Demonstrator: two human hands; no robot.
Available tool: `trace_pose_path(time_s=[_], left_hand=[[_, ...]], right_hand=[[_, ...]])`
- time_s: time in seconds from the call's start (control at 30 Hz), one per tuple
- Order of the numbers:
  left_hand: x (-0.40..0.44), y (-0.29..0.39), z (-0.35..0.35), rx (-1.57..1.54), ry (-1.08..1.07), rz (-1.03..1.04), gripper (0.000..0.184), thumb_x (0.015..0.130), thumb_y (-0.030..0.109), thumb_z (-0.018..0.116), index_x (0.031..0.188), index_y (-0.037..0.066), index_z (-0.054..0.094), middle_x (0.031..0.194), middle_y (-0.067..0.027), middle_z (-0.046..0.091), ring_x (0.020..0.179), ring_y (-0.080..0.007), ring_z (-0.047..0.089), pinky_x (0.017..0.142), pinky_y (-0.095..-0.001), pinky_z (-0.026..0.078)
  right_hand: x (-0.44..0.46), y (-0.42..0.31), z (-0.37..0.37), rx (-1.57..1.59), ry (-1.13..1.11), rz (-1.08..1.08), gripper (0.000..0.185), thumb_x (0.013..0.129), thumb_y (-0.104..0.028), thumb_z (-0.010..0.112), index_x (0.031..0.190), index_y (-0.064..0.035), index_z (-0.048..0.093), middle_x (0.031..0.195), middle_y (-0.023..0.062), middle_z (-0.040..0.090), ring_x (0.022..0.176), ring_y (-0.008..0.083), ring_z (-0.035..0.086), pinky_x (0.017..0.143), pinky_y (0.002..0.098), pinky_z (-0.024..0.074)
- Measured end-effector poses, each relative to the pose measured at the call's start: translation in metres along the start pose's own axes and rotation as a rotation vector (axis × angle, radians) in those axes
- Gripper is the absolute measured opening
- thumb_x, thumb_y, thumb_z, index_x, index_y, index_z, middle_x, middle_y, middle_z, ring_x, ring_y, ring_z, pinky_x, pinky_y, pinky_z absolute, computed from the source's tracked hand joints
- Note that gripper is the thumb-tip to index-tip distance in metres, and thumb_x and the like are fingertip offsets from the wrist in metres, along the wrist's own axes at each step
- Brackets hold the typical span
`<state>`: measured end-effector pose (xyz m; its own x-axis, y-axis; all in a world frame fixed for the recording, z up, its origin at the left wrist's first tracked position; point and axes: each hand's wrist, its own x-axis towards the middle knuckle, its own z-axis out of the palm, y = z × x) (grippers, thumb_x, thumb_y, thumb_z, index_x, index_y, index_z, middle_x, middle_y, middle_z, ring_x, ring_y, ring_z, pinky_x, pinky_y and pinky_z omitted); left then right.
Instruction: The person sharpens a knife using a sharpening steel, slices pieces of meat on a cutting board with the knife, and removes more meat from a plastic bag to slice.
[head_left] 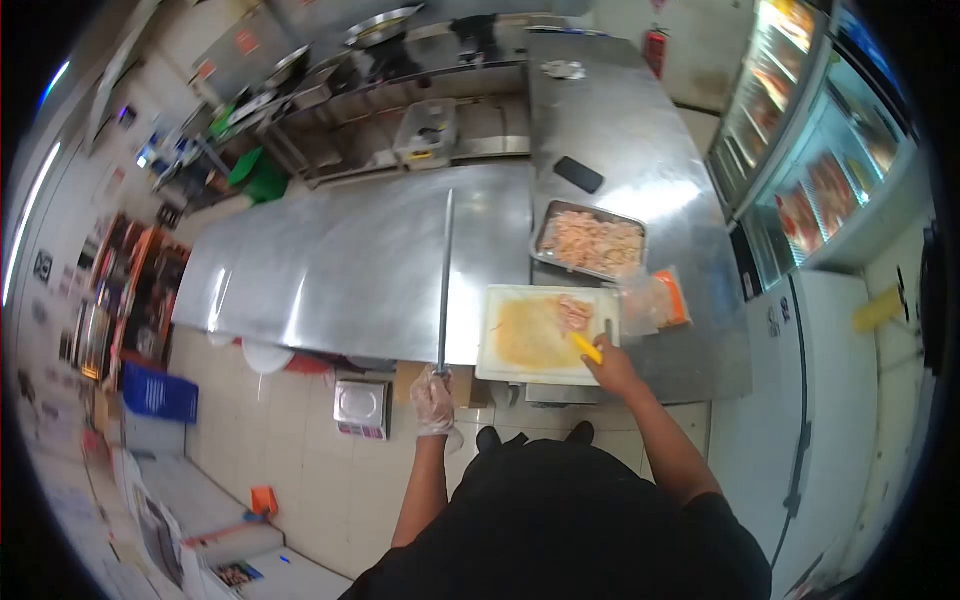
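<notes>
I clamp a slim metal rod (446, 270) in my film-gloved left hand (434, 403), a yellow plastic handle (587, 348) in my right hand (614, 368) over the white board's (535, 376) right edge, beside raw pink chunks (574, 314).

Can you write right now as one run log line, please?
left hand: gloved, holds long metal rod | right hand: grips yellow handle over cutting board | pink pieces: on board | metal tray: beyond board

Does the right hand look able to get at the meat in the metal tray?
Probably: the metal tray lies just beyond the cutting board, a plastic bag at one corner. The yellow-handled tool in the right hand might need setting down first.
</notes>
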<state>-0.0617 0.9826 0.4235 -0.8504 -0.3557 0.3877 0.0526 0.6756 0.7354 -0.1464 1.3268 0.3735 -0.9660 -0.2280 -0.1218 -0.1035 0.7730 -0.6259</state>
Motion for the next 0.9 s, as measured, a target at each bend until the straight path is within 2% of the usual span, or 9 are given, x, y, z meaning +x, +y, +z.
trace_pose_path(time_s=[0.03, 0.1, 0.2, 0.4, 0.5, 0.6, 0.73, 0.8, 0.9], left_hand=[[0.001, -0.001, -0.009, 0.008, 0.029, -0.023, 0.026, 0.086, 0.017, 0.041, 0.076, 0.001, 0.059, 0.06, -0.0096, 0.054, 0.053, -0.0182, 0.052, 0.049, -0.0334, 0.039], [0.001, 0.005, -0.024, -0.156, -0.009, -0.216, 0.027, 0.086, 0.018, 0.039, 0.076, 0.002, 0.058, 0.06, -0.0107, 0.054, 0.054, -0.0223, 0.054, 0.051, -0.0357, 0.041], [0.001, -0.021, -0.034, 0.073, -0.027, -0.021, 0.029, 0.086, 0.02, 0.038, 0.077, 0.002, 0.059, 0.062, -0.0141, 0.057, 0.056, -0.0287, 0.056, 0.056, -0.0404, 0.043], [0.023, 0.02, -0.05, -0.078, -0.27, -0.192, 0.031, 0.09, 0.022, 0.04, 0.082, 0.0, 0.061, 0.068, -0.0168, 0.06, 0.061, -0.0299, 0.059, 0.059, -0.0407, 0.045], [0.034, 0.025, -0.049, -0.279, -0.376, -0.291, 0.03, 0.091, 0.02, 0.04, 0.081, 0.0, 0.059, 0.068, -0.016, 0.06, 0.058, -0.0291, 0.056, 0.059, -0.0374, 0.046], [0.05, 0.032, -0.067, -0.299, -0.324, -0.276, 0.032, 0.094, 0.022, 0.038, 0.083, 0.0, 0.059, 0.065, -0.0157, 0.058, 0.06, -0.0273, 0.057, 0.059, -0.0386, 0.045], [0.061, 0.031, -0.091, 0.017, -0.275, -0.133, 0.025, 0.094, 0.02, 0.039, 0.09, 0.003, 0.056, 0.068, -0.0185, 0.058, 0.065, -0.0339, 0.058, 0.061, -0.0438, 0.045], [0.059, 0.035, -0.088, 0.21, -0.363, -0.079, 0.021, 0.094, 0.022, 0.039, 0.098, 0.005, 0.051, 0.074, -0.0232, 0.059, 0.071, -0.0434, 0.058, 0.065, -0.0508, 0.045], [0.063, 0.037, -0.073, 0.244, -0.552, -0.069, 0.023, 0.096, 0.024, 0.037, 0.101, 0.006, 0.05, 0.076, -0.0255, 0.059, 0.076, -0.0445, 0.058, 0.069, -0.0523, 0.046]], right_hand=[[-0.005, -0.006, -0.005, -0.012, -0.023, -0.028, 0.031, 0.088, -0.02, 0.06, 0.111, -0.003, 0.048, 0.087, 0.0144, 0.065, 0.078, 0.0326, 0.066, 0.068, 0.0423, 0.0522], [-0.021, -0.013, -0.019, 0.798, -0.139, 0.264, 0.024, 0.096, -0.024, 0.053, 0.11, -0.0051, 0.047, 0.073, 0.0054, 0.058, 0.067, 0.0171, 0.061, 0.059, 0.0304, 0.0492], [-0.034, -0.053, -0.057, 1.097, -0.089, 0.069, 0.018, 0.098, -0.02, 0.05, 0.108, -0.0059, 0.05, 0.069, -0.0017, 0.048, 0.058, 0.0061, 0.05, 0.051, 0.0222, 0.0425], [0.039, -0.133, -0.081, 0.59, 0.072, -0.214, 0.02, 0.098, -0.022, 0.052, 0.1, -0.0031, 0.056, 0.068, -0.0004, 0.05, 0.051, 0.0079, 0.048, 0.049, 0.0257, 0.0429], [0.051, -0.154, -0.063, 0.535, 0.077, -0.125, 0.022, 0.096, -0.022, 0.055, 0.104, -0.0018, 0.057, 0.067, 0.0041, 0.056, 0.055, 0.0149, 0.055, 0.057, 0.0313, 0.0467], [0.02, -0.127, -0.07, 0.205, 0.085, -0.474, 0.03, 0.092, -0.027, 0.06, 0.109, -0.0015, 0.058, 0.076, 0.015, 0.063, 0.062, 0.0303, 0.062, 0.06, 0.0414, 0.0483], [0.019, -0.052, -0.062, 0.168, 0.284, -0.323, 0.029, 0.095, -0.032, 0.056, 0.1, -0.0033, 0.057, 0.068, 0.0054, 0.058, 0.056, 0.0137, 0.056, 0.055, 0.0294, 0.0459], [0.033, -0.079, -0.079, 0.961, -0.036, 0.288, 0.031, 0.098, -0.039, 0.05, 0.093, -0.0078, 0.054, 0.061, 0.0006, 0.051, 0.044, 0.0096, 0.044, 0.042, 0.0255, 0.039], [0.04, -0.114, -0.072, 1.589, -0.493, 0.27, 0.032, 0.097, -0.04, 0.051, 0.102, -0.009, 0.052, 0.062, -0.0027, 0.044, 0.043, 0.004, 0.037, 0.041, 0.0212, 0.0341]])
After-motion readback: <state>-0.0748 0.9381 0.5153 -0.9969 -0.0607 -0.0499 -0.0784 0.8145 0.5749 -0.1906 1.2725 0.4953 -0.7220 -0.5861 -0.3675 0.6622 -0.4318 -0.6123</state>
